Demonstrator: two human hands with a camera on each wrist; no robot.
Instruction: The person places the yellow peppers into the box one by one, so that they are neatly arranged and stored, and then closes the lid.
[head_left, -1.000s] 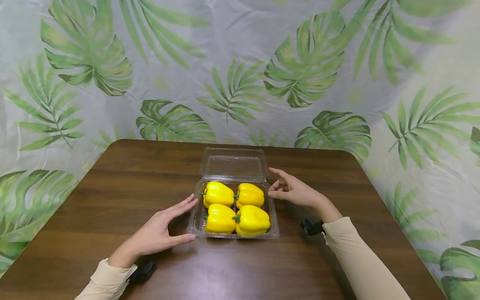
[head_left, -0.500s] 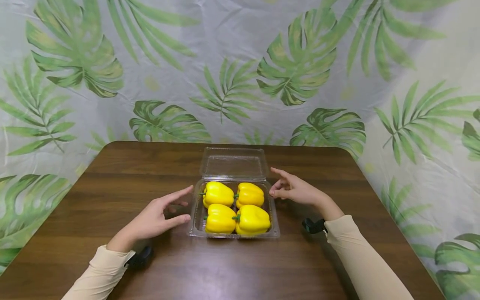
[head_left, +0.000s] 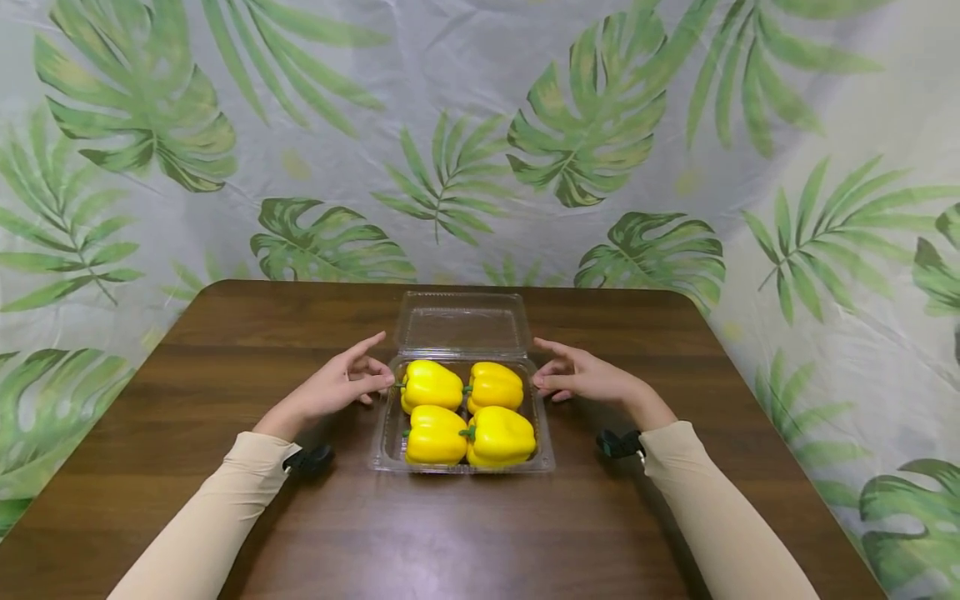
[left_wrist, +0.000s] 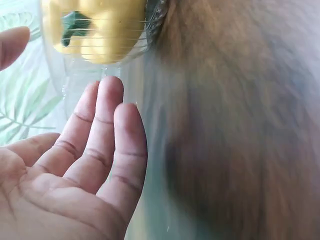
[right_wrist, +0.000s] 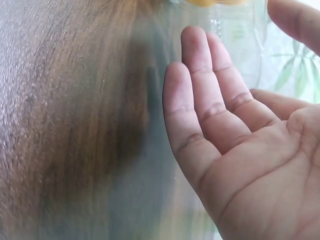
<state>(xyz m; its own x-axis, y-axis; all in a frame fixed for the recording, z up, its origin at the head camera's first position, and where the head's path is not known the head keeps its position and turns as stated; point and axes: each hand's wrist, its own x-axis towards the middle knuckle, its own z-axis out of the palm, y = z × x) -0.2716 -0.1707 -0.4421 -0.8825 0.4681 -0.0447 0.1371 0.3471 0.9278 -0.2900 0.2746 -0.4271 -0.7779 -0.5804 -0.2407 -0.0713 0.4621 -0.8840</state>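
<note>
Several yellow bell peppers (head_left: 501, 437) lie in two rows in a clear plastic clamshell container (head_left: 547, 458), stems pointing left. Its hinged lid (head_left: 461, 327) is folded back behind it. At the container's left side is my left hand (head_left: 333, 387), thumb tip right at the rim near the hinge and index finger extended toward the lid. My right hand (head_left: 596, 379) mirrors it at the right rim. Extended fingers show on the left hand (left_wrist: 80, 170) in the left wrist view, below a bell pepper (left_wrist: 112, 35) seen through the ribbed wall. The right wrist view shows the right fingers (right_wrist: 200, 75) likewise extended.
The container stands on a dark brown wooden table (head_left: 420, 542) with rounded far corners. Behind it hangs a grey cloth (head_left: 465, 83) printed with green leaves. A black wrist camera (head_left: 311, 458) is strapped to the left wrist, another wrist camera (head_left: 618, 444) to the right.
My left hand has drawn back from the container's left side, then moved farther away from me and in to the rim near the hinge. The right hand stays nearly still.
</note>
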